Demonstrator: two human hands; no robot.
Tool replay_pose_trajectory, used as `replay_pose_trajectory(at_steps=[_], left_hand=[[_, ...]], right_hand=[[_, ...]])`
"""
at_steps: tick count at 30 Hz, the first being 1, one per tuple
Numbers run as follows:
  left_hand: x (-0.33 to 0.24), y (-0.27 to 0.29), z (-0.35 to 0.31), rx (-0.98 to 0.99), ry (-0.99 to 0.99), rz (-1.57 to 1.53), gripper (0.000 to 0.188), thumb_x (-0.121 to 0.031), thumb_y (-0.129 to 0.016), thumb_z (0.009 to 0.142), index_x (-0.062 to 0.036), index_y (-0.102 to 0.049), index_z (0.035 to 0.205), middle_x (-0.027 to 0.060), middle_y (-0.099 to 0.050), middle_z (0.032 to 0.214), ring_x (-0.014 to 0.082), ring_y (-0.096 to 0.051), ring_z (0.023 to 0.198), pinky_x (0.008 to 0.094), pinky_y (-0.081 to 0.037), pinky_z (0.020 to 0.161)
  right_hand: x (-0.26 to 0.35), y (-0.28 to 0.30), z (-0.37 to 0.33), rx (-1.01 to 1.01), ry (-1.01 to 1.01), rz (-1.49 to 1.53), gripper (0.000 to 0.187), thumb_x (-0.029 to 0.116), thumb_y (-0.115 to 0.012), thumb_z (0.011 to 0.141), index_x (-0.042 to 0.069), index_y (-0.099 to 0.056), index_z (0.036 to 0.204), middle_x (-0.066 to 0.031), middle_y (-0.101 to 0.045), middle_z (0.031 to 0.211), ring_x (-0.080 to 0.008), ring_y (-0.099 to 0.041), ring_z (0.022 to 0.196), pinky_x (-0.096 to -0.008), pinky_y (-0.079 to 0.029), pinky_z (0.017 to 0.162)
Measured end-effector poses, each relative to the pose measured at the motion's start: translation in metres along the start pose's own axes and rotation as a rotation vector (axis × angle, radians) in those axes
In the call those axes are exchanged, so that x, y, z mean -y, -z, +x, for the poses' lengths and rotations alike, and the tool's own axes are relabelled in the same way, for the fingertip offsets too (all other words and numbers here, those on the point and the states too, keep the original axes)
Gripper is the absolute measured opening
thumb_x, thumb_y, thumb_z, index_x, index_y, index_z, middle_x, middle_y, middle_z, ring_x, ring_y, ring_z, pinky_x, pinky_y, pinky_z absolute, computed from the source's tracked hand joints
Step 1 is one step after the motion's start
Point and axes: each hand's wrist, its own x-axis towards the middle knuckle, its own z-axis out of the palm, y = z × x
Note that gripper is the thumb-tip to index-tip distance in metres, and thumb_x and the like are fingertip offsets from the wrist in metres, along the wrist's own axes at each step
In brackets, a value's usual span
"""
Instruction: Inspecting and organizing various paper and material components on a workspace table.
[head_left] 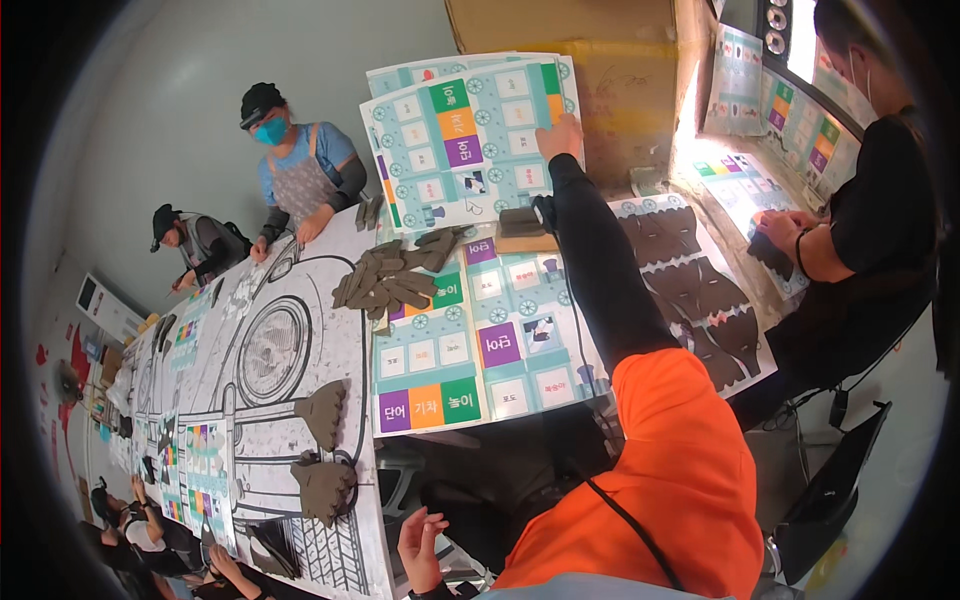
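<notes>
My right hand (560, 137), at the end of an outstretched black sleeve, is closed on the right edge of a large printed sheet (515, 145) with teal, purple, orange and green blocks. That sheet stands raised at the table's far side, with similar sheets behind it. Below it lies a heap of dark brown-grey cut pieces (385, 280) on another printed sheet (425, 365). A stack of dark pieces (520, 222) sits beside my right forearm. My left hand (422, 545) hovers low beside the table edge, open, its fingers loosely bent and nothing visible in them.
Scalloped dark pieces (690, 270) lie in rows on a sheet to the right. Two dark scalloped bundles (322, 415) rest on the table printed with a car drawing (280, 385). A person (860, 200) works at the right; others work along the left. A dark chair (830, 500) stands lower right.
</notes>
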Motion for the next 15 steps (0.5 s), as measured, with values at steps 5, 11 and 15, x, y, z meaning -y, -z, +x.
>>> replay_pose_trajectory(at_steps=[5, 11, 15], left_hand=[[-0.006, -0.009, 0.004, 0.006, 0.025, 0.034, 0.033, -0.015, -0.063, 0.101, 0.0007, -0.059, 0.129, 0.0151, -0.072, 0.107, 0.0221, -0.071, 0.091, 0.035, -0.055, 0.087], [-0.005, -0.014, 0.006, 0.032, 0.022, 0.014, 0.032, -0.015, -0.063, 0.101, 0.0009, -0.059, 0.129, 0.0154, -0.072, 0.107, 0.0222, -0.072, 0.091, 0.0345, -0.055, 0.087], [-0.005, -0.018, 0.007, 0.038, 0.043, -0.004, 0.031, -0.014, -0.063, 0.101, 0.0013, -0.059, 0.128, 0.0151, -0.072, 0.106, 0.0223, -0.072, 0.091, 0.0349, -0.055, 0.088]], right_hand=[[0.004, -0.008, -0.007, -0.112, -0.026, -0.057, 0.048, 0.015, -0.067, 0.075, -0.006, -0.053, 0.117, -0.0285, -0.053, 0.125, -0.0469, -0.048, 0.119, -0.0504, -0.045, 0.102], [-0.002, -0.002, 0.004, -0.113, -0.049, -0.098, 0.051, 0.02, -0.071, 0.075, -0.004, -0.053, 0.116, -0.0255, -0.056, 0.12, -0.045, -0.052, 0.116, -0.05, -0.046, 0.101], [-0.003, 0.008, 0.016, -0.103, -0.063, -0.084, 0.055, 0.026, -0.077, 0.073, 0.0, -0.055, 0.116, -0.0245, -0.062, 0.117, -0.0428, -0.058, 0.115, -0.0486, -0.049, 0.098]])
